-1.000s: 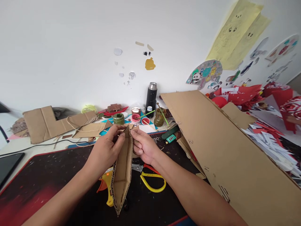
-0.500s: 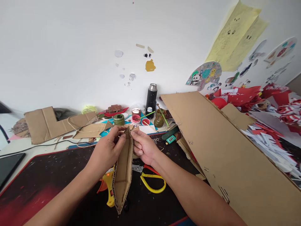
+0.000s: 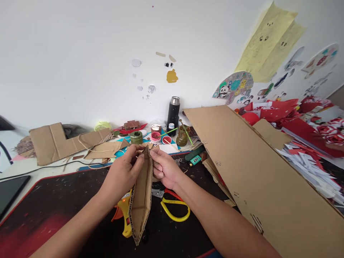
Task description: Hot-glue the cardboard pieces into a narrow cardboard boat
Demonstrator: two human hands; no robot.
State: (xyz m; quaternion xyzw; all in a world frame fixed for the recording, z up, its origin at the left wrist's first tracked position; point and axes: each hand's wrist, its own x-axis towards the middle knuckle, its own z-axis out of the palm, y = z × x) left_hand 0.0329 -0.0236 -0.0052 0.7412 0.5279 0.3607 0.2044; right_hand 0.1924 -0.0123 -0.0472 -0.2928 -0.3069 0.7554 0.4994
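Note:
A narrow boat-shaped cardboard piece (image 3: 140, 206), with raised side walls and pointed ends, is held between my two hands above the dark mat. My left hand (image 3: 126, 168) pinches its far end from the left, thumb on the wall's edge. On the other side, my right hand (image 3: 165, 166) grips the same far tip, fingers curled against the outer wall. Beneath the piece lies a yellow glue gun (image 3: 124, 213) with a small lit orange light, partly covered. Scissors (image 3: 174, 211) with yellow and red handles rest to the right, their blades partly hidden.
A large cardboard sheet (image 3: 242, 168) leans across the right side. Behind my hands stand paint jars (image 3: 136, 137), a black thermos (image 3: 173, 111) and a jar with brushes (image 3: 183, 136). Cut cardboard (image 3: 48, 143) lies at left, a tablet (image 3: 13, 193) nearer. Red and white paper (image 3: 311, 168) is heaped at far right.
Both hands keep their hold on the far end of the cardboard piece. The whole view has shifted very slightly; at far right, a red sheet shows where white paper was.

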